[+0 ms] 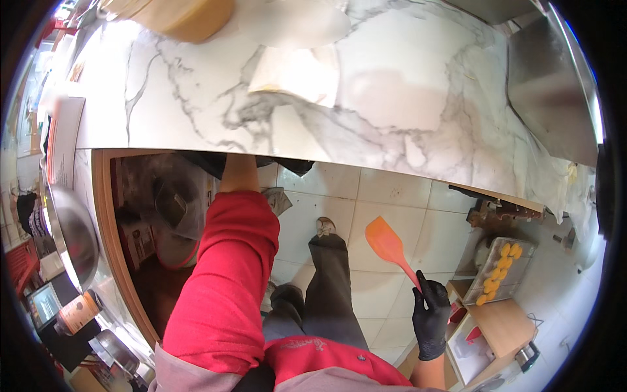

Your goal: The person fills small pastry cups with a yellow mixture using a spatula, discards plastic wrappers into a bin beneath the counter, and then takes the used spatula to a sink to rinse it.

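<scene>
In my right hand (431,320), gloved in black, is a silicone spatula (384,240) with an orange blade and a reddish handle. My fingers are closed round the handle, and the blade points up and left over the tiled floor. My left arm (228,261), in a red sleeve, reaches beneath the front edge of the marbled counter (405,140). The counter hides that hand, so what it touches does not show. Black plastic-like material (290,165) sticks out under the edge on both sides of my left forearm.
On the counter lie a whitish sheet (297,73) and a beige round container (176,19). A wooden-framed opening (104,215) is left of my arm. To the right stand a tray of yellow pieces (499,271) and a wooden cabinet (506,326). A metal pan (73,235) hangs at far left.
</scene>
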The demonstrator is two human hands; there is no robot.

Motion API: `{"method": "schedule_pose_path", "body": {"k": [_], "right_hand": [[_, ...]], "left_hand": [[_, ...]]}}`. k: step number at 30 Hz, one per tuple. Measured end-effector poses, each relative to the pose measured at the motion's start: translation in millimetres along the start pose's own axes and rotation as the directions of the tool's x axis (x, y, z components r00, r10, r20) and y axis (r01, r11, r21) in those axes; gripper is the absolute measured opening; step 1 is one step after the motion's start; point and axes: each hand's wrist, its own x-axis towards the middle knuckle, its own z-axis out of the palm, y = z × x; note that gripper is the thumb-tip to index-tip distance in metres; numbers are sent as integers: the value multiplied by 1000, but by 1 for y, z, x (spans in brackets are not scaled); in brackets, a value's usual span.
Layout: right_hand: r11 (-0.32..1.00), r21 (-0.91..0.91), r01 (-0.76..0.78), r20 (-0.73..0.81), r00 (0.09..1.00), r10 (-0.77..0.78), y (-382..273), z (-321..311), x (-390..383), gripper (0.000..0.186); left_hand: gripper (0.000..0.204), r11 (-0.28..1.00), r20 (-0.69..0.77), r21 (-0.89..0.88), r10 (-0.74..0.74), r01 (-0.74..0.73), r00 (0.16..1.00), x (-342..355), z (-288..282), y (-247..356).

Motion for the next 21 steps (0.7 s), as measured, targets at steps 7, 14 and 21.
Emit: {"method": "schedule_pose_path", "body": {"k": [7, 14, 21], "right_hand": [[985, 37, 170, 18, 985, -171, -50, -18, -5, 40], [835, -101, 541, -2, 839, -544, -139, -50, -28, 39], [400, 134, 907, 87, 391, -916, -294, -15, -85, 38]], "left_hand": [[39, 601, 58, -789, -138, 130, 989, -65, -31, 32], [27, 326, 201, -879, -410, 348, 890, -255, -225, 60], [16, 428, -319, -896, -434, -118, 843, -424, -463, -9]]}}
